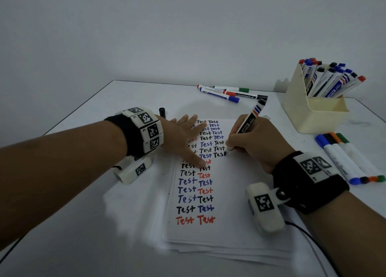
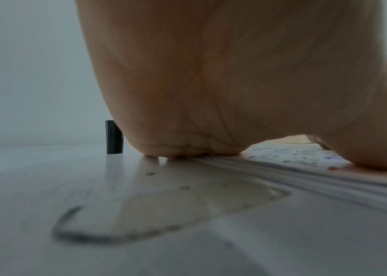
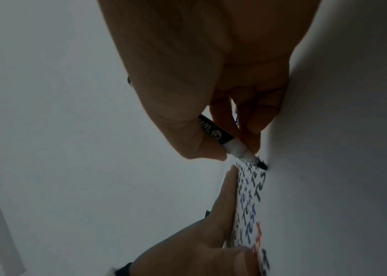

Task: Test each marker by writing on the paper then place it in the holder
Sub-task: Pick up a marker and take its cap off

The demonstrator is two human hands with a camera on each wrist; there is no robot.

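A black whiteboard marker (image 1: 248,123), pinched in the right hand (image 1: 255,141), is being tested mid-word on the paper (image 1: 229,193), pressed flat by the spread left hand (image 1: 183,138); next, recapping with the cap (image 1: 162,112) and the cream holder (image 1: 313,113) by the table's far right corner.

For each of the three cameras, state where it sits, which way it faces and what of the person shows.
Head: looks down at the paper; both forearms, left hand, right hand.
Left wrist: at table level, faces the palm and black cap.
Right wrist: along the fingers at the marker.
Shared: head and right wrist both show the marker writing.
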